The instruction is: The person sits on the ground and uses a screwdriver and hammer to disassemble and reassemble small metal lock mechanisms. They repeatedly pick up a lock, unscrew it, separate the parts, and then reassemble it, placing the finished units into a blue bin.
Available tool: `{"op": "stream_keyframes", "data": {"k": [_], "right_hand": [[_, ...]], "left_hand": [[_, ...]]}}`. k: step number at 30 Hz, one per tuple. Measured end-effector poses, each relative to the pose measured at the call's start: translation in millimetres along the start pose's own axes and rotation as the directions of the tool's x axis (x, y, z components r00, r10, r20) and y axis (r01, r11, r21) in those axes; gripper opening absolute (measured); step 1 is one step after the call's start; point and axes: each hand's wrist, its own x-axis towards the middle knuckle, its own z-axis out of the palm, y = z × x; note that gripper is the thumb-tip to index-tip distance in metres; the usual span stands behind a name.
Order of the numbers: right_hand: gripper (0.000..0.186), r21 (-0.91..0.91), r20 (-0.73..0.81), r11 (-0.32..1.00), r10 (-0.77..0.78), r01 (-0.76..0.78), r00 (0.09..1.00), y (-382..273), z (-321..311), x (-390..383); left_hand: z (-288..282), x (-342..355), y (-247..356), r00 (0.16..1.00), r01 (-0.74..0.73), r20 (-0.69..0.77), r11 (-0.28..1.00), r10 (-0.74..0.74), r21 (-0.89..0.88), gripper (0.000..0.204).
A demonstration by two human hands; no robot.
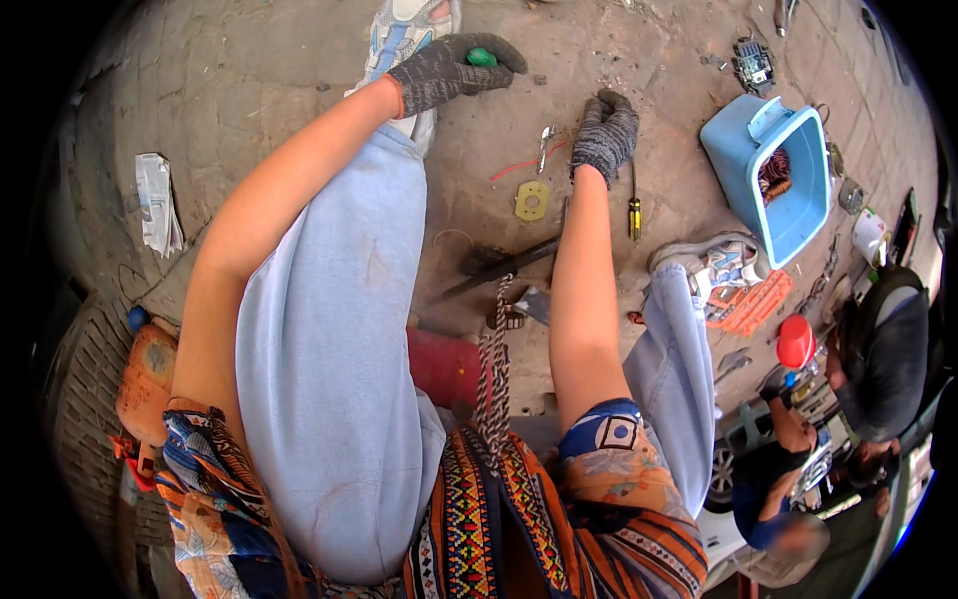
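My left hand point(449, 72), in a dark grey knitted glove, is above the ground beside my shoe. Its fingers curve round a small green object point(482, 57), which shows between them. My right hand point(606, 135), gloved the same way, is low over the ground with its fingers bent together. Whatever those fingers hold, if anything, is hidden. Just right of it lies a screwdriver point(635, 218) with a yellow and black handle, its shaft pointing away from me. To its left are a yellow plate with a round hole point(531, 201), a small silver metal piece point(545, 148) and a red wire point(521, 167).
A light blue bucket point(738, 165) stands at right with reddish-brown coils inside. Near my right shoe point(714, 262) lie an orange tray point(756, 304) and a red bowl point(795, 342). A dark bar point(499, 270) lies between my legs. Other people point(883, 369) are at the far right.
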Motion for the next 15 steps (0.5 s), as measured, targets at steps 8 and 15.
{"op": "stream_keyframes", "data": {"k": [8, 15], "right_hand": [[0.017, -0.022, 0.050, 1.000, 0.006, -0.005, 0.999, -6.4, -6.2, -2.0], [0.016, 0.021, 0.445, 0.999, -0.040, 0.034, 0.895, -15.2, 8.8, -51.3]], "left_hand": [[-3.2, 3.0, -3.3, 1.000, -0.014, 0.023, 1.000, 0.014, 0.006, 0.027], [-0.9, 5.5, -7.1, 0.999, -0.049, 0.003, 0.999, 0.049, 0.023, 0.026]]}}
